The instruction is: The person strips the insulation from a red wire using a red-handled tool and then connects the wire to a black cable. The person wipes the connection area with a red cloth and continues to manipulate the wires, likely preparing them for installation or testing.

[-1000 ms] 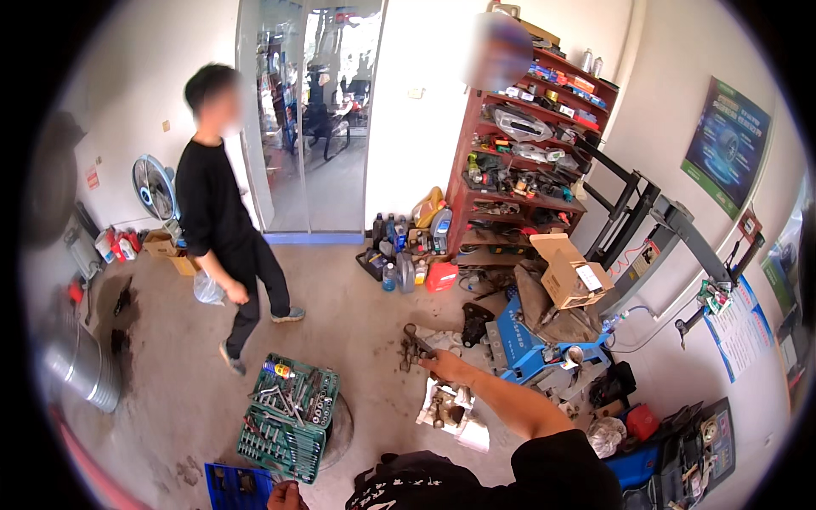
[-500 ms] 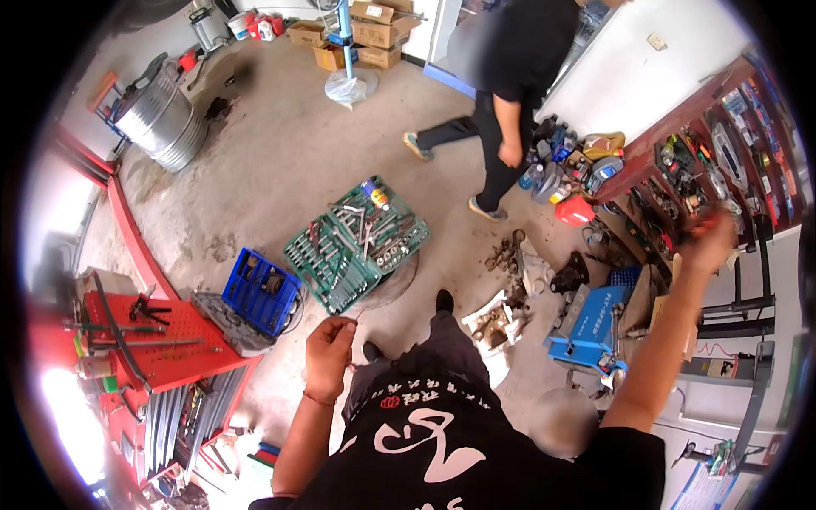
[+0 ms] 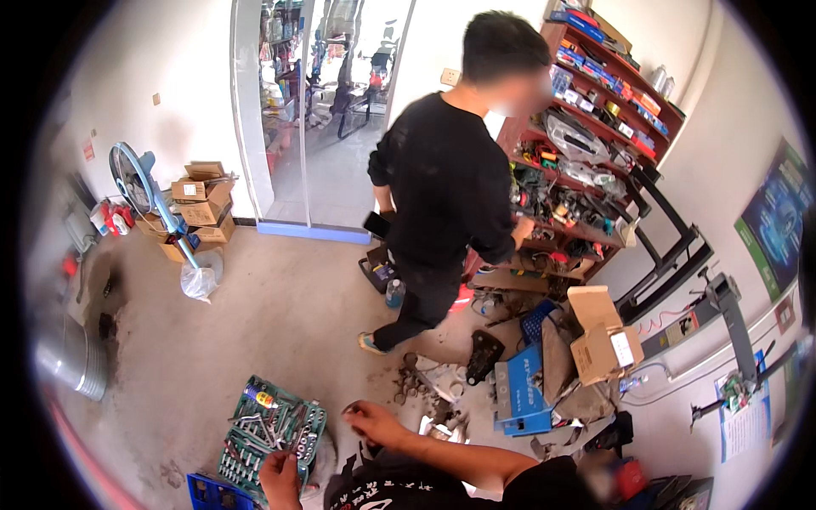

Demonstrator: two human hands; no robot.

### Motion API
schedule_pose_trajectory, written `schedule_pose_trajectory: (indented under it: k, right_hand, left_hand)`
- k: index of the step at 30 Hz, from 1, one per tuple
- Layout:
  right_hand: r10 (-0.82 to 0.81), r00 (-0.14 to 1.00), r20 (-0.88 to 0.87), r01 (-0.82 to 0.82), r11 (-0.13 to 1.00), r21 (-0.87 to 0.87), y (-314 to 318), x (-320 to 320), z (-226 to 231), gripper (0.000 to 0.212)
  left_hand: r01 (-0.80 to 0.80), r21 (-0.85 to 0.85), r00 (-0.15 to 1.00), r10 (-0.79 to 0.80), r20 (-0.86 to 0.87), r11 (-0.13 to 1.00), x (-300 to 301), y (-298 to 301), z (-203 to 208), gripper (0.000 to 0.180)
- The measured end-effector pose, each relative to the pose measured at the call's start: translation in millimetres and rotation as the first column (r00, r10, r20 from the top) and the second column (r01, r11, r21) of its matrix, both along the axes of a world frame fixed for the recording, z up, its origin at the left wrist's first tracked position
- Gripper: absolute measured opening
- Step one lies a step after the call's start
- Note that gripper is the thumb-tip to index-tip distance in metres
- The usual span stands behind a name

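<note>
My left hand (image 3: 280, 478) is low in the view, in front of the near edge of a green tool case (image 3: 231, 466). Its fingers are pinched together; whatever they hold is too small to make out. My right hand (image 3: 372, 422) reaches across in front of my body, its fingers curled closed. Something small and dark seems to show at its fingertips, but I cannot name it. Sockets, wrenches and a blue-and-yellow can (image 3: 259, 396) lie in the tool case.
A person in black (image 3: 446, 178) stands ahead, facing a red shelf (image 3: 527, 127) full of parts, a dark phone (image 3: 376, 224) in one hand. A blue metal box (image 3: 523, 393), an open carton (image 3: 599, 336) and greasy parts (image 3: 433, 378) lie right. A fan (image 3: 140, 183) stands far left.
My view has swung up and right. My right arm has come from the shelf side to in front of my body, near my left hand. The other person has turned toward the shelf.
</note>
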State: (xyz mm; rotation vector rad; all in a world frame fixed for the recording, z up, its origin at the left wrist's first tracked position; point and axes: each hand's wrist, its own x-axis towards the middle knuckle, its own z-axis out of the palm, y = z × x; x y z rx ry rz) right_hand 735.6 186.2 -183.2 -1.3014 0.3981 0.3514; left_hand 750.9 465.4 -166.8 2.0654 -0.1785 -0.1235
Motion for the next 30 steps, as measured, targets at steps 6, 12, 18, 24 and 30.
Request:
schedule_pose_trajectory:
  k: [6, 12, 18, 24, 30]
  right_hand:
    - [0.18, 0.842, 0.508, 0.02, 0.932, -0.362, 16, 95, 28, 0.042]
    - [-0.058, 0.993, 0.106, 0.075, 0.983, -0.165, 3, 199, 57, 0.021]
    - [0.119, 0.954, 0.277, -0.079, 0.986, -0.149, 7, 356, 43, 0.02]
    - [0.218, 0.945, 0.243, -0.175, 0.967, -0.187, 79, 508, 101, 0.022]
    - [0.404, 0.911, 0.089, -0.413, 0.899, 0.146, 150, 641, 50, 0.019]
  left_hand:
    - [-0.135, -0.271, 0.931, 0.028, -0.363, 0.953, 83, -92, 48, 0.014]
    - [-0.045, -0.212, 0.993, 0.021, -0.114, 0.976, 179, -99, 37, 0.022]
    - [-0.058, -0.372, 0.987, -0.002, -0.159, 0.926, 312, -84, 18, 0.024]
    - [-0.17, -0.357, 0.984, 0.138, -0.113, 0.919, 435, -33, 42, 0.023]
    - [-0.355, -0.132, 0.934, 0.357, -0.011, 0.925, 523, 48, 52, 0.025]
